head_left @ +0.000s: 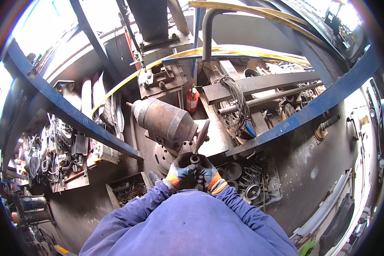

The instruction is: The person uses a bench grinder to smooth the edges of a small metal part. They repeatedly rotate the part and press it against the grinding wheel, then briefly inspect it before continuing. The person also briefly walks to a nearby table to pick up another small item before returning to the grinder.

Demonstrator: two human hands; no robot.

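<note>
the dark metal piece [196,164] sits between the person's hands, close in front of the chest, its round, hollow-looking end facing up. the left hand [180,174] holds it from 9 o'clock and the right hand [208,173] from 3 o'clock, with gloved fingers curled in around it; the fingertips are hidden, so how hard they press cannot be told.

it looks stiff and solid, likely heavy for its bulk, hardly fragile, and perhaps slick if greasy. the shank below the round end seems the best place to take hold, the gloves adding grip.

just beyond, at 12 o'clock, a reddish pointed bar [201,135] stands in the way, and the rusty cylinder [163,121] blocks 11 o'clock. a perforated disc [162,158] lies near at 10 o'clock, chain [135,187] at 8, scrap parts [252,192] at 4. a blue beam [294,117] cuts across 2 o'clock. the widest room is over the floor [313,164], well out at 3 o'clock.
</note>
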